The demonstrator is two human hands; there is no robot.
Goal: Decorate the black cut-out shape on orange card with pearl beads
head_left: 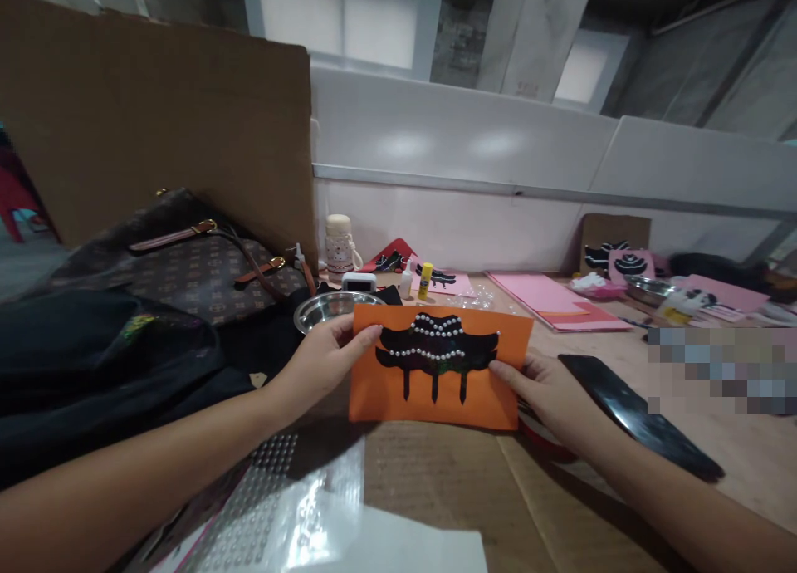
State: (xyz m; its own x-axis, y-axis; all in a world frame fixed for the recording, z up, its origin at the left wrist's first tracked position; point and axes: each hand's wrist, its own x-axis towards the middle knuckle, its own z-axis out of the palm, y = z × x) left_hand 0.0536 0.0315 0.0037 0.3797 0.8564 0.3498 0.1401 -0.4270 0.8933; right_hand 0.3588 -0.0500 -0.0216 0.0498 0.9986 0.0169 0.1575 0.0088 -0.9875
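Note:
An orange card (374, 394) is held up over the table, tilted toward me. On it is a black pagoda-shaped cutout (423, 340) with rows of white pearl beads along its roof lines. My left hand (327, 353) pinches the card's left edge, thumb on the front. At the right edge my right hand (541, 386) grips it the same way; the fingers behind the card are hidden. Below lies a clear sheet of pearl beads (267, 473), partly covered by white paper (411, 540). Just behind my left hand stands a steel bowl (317, 309).
A glue stick (425, 281), a small white bottle (406, 282) and a thermos (339, 245) stand at the back. Pink sheets (541, 299) lie to the right, near a black phone-like slab (641, 415). Bags and dark cloth (112, 365) fill the left.

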